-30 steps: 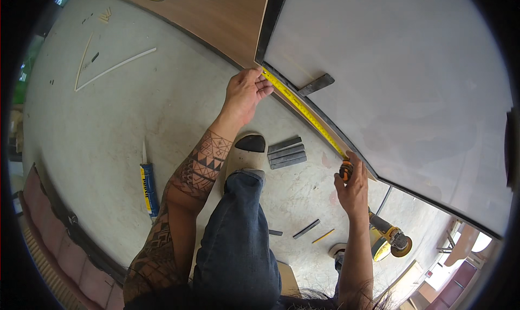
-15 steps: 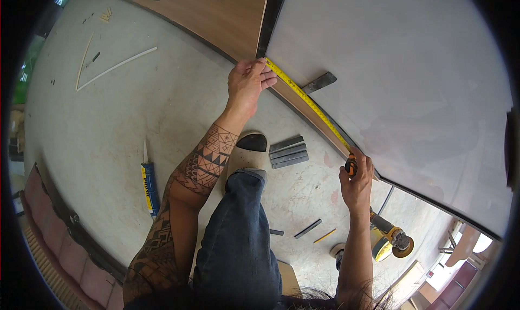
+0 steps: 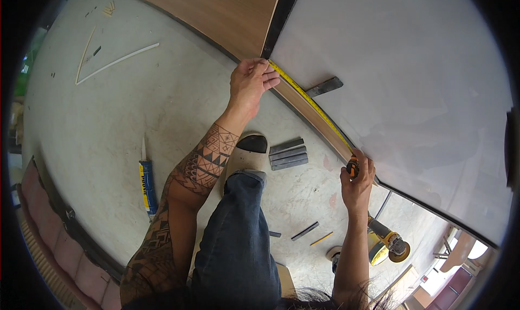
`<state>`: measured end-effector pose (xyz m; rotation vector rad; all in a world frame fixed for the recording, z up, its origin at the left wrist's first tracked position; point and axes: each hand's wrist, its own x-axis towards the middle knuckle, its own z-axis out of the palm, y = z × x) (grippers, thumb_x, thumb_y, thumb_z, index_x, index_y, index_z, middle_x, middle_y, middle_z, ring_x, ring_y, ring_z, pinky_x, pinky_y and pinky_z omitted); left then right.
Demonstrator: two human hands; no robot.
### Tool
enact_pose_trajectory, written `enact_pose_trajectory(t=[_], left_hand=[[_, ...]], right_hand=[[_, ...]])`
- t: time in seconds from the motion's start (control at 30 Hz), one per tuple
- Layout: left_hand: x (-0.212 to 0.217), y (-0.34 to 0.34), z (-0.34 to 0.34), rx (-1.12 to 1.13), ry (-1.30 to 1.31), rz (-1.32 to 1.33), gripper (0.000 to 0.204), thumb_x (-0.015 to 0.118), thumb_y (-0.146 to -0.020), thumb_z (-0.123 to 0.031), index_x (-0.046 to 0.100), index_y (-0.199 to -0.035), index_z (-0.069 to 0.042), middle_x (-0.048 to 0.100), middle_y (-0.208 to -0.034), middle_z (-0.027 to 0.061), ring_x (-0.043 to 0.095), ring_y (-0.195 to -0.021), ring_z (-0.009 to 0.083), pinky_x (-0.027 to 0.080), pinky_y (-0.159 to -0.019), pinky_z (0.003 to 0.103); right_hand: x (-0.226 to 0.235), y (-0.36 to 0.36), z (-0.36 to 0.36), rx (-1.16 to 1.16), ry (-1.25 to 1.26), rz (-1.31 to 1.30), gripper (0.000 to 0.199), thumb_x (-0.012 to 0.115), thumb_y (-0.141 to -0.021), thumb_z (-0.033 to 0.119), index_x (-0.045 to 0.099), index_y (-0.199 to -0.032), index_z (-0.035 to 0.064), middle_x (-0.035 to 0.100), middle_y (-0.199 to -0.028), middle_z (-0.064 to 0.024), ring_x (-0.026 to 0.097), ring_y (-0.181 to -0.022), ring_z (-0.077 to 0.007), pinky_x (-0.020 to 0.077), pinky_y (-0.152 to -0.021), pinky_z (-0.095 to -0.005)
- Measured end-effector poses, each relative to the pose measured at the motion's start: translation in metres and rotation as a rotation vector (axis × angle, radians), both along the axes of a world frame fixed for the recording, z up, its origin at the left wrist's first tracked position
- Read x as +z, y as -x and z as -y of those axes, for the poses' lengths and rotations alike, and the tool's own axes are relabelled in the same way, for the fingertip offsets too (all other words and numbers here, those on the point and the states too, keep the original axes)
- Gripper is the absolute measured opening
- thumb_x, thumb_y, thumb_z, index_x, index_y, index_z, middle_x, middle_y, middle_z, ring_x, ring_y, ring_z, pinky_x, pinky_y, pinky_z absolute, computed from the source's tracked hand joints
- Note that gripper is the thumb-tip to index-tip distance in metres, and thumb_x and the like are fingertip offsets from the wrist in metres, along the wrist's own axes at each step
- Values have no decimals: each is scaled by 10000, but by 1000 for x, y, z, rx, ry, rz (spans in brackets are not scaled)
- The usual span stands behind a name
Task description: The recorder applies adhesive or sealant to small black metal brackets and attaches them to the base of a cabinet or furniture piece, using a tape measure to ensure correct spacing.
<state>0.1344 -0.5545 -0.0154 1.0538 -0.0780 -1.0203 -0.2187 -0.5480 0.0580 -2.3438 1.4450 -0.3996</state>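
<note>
Tape measure (image 3: 312, 99) is out along the near edge of the white panel (image 3: 401, 93), beside an exposed strip of wood board (image 3: 310, 114). L grip (image 3: 250, 88): thumb + fingertip pinching the blade's free end nr. the panel corner, other fingers loosely apart. R grip (image 3: 357, 185): closed round the orange/blk case (image 3: 353, 168) at the other end of the run.

Handling (est.): light overall, most of the wt. in the case. Case prob. hard, chunky, easy one-handed. Blade thin + springy, stiff-ish lengthwise but apt to kink if bent sideways; likely smooth, so slippery w/ a weak pinch, and edges could nick skin. Best hold: case in palm, fingers round its sides; blade at the very tip, flat faces not edges. Spring may snap it back if the tip gets loose. Blade looks bowed; lens bends lines too, can't tell how much is real. Dark block (image 3: 325, 87) on panel sits right by blade, poss. snag.
</note>
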Motion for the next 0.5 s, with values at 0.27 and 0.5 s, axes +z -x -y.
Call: enact_pose_trajectory(t=[0.27,0.5], left_hand=[[3,0,0,-5,-8,-19,154,651,-1071,-171,598,-1150,-49,681,-1061,91,718,-984,220,633,-925,403],[5,2,1,3,-9,-33,170,658,-1071,-207,608,-1151,-66,685,-1051,67,714,-978,199,610,-918,381]], right_hand=[[2,-1,1,-11,-13,-28,610,704,-801,-5,606,-1396,87,617,-1213,-169,591,-1133,-382,504,-1000,-507],[7,-2,1,-11,14,-36,617,703,-788,-17,610,-1390,82,616,-1192,-169,588,-1102,-375,502,-986,-493]])
